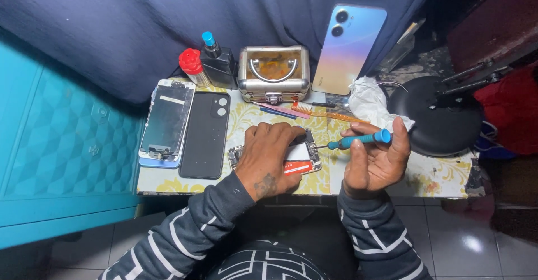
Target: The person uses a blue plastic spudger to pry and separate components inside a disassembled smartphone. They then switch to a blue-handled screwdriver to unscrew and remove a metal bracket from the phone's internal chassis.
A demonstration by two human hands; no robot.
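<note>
Left hand pressed flat on opened phone, steadying it on worktop. Right hand fingers clamped around blue screwdriver, tip aimed at phone's edge.

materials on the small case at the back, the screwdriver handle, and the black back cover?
Small case: looks like polished metal, given its mirror-like silver corners and rim and its bright metal handle. Screwdriver in the right hand: teal handle, probably matte plastic or rubber; thin dark shaft, likely steel. Black back cover: matte, with barely any reflection, so probably plastic, though coated glass is possible.
</note>
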